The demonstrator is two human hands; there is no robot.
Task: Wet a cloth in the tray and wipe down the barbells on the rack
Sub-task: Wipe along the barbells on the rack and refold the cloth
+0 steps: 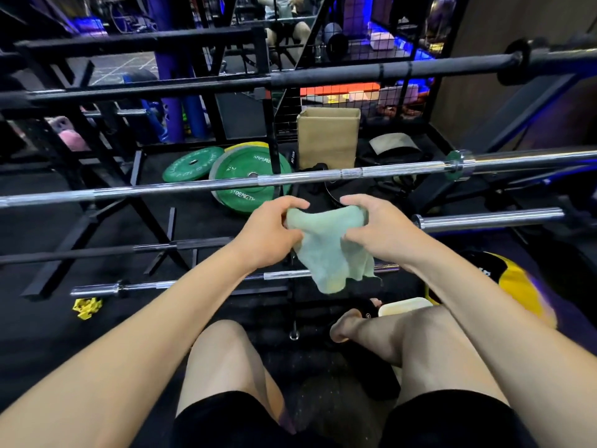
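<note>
2 hands, left hand [269, 231] and right hand [379, 229], grip cloth [326, 250] edges.

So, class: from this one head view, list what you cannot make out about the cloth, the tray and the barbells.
- Tray: mostly hidden by the right knee; whether it holds water cannot be seen.
- Cloth: held by left hand and right hand; wet or dry cannot be told.
- Chrome barbell: both ends cut off by the frame edges.

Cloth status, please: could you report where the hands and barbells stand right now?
Left hand and right hand both pinch the green cloth, spread between them. Chrome barbell just ahead, untouched. Nothing between cloth and bar.
</note>
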